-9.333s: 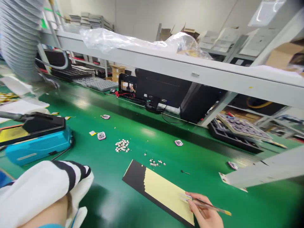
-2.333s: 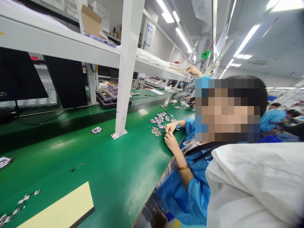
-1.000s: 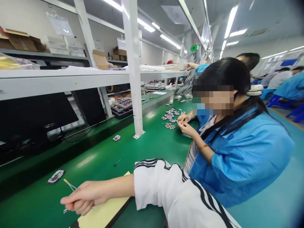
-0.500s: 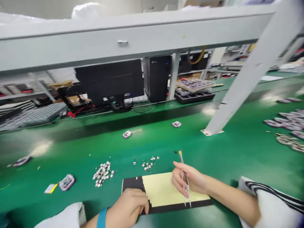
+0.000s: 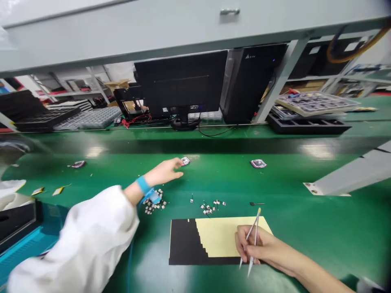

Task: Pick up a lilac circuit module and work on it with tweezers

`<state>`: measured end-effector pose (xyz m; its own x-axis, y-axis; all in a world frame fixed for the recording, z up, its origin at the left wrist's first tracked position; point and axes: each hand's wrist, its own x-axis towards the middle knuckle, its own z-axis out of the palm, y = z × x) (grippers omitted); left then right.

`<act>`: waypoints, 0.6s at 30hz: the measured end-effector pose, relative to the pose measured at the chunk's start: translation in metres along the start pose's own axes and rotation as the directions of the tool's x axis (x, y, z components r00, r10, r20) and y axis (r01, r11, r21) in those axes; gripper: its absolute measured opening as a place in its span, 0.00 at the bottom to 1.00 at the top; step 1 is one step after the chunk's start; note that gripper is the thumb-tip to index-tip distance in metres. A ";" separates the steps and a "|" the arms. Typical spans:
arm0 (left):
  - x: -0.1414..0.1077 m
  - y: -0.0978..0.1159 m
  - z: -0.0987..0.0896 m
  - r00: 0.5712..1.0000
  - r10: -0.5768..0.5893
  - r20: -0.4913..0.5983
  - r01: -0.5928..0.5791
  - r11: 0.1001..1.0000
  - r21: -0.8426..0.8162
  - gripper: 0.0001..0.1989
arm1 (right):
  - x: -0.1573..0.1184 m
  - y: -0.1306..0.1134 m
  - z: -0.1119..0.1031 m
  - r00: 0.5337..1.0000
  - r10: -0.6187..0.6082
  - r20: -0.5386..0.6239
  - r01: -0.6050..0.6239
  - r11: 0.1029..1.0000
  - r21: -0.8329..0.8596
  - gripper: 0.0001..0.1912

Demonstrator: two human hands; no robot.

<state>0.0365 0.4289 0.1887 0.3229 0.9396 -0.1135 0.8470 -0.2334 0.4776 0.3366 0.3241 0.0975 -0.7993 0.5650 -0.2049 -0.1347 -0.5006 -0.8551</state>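
- The left hand (image 5: pixel 163 173) was stretched out to a small purple-edged part (image 5: pixel 185 161), far back on the green table (image 5: pixel 284 236). Its finger and thumb were apart; I could not tell if they touched it.
- The blue clip (image 5: pixel 153 196) by that wrist was low, right over a pile of tiny white bits (image 5: pixel 149 208). If the arm dragged, the clip or its cord (image 5: pixel 131 252) could scatter them.
- A poor pinch could push the part away, because its edge looked smooth.
- The right hand (image 5: pixel 265 246) had its fingers wrapped around tweezers (image 5: pixel 256 232), tips apart. Those tips could scratch the yellow and black card (image 5: pixel 185 244) under that hand if they dipped.
- More bits (image 5: pixel 208 208) lay behind the card, in the left arm's way if it swung right.
- A white post (image 5: pixel 345 175) stood off to the right.
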 end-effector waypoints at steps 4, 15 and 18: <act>0.063 -0.030 0.035 0.978 -0.130 -0.164 0.142 0.988 0.061 0.19 | 0.001 0.001 0.000 1.000 0.013 0.015 -0.013 1.000 -0.003 0.22; 0.034 0.000 0.018 0.951 0.049 -0.304 -0.061 0.998 -0.028 0.26 | 0.003 -0.006 0.000 0.920 -0.277 -0.278 0.293 0.956 0.015 0.21; -0.016 0.029 0.037 0.943 0.187 -0.274 -0.225 0.968 -0.114 0.29 | 0.003 -0.016 0.002 0.881 -0.345 -0.322 0.357 0.934 -0.022 0.19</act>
<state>0.0713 0.3982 0.1724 0.3477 0.9113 0.2207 0.6987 -0.4088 0.5871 0.3347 0.3325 0.1111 -0.4692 0.8822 -0.0390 -0.3984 -0.2508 -0.8822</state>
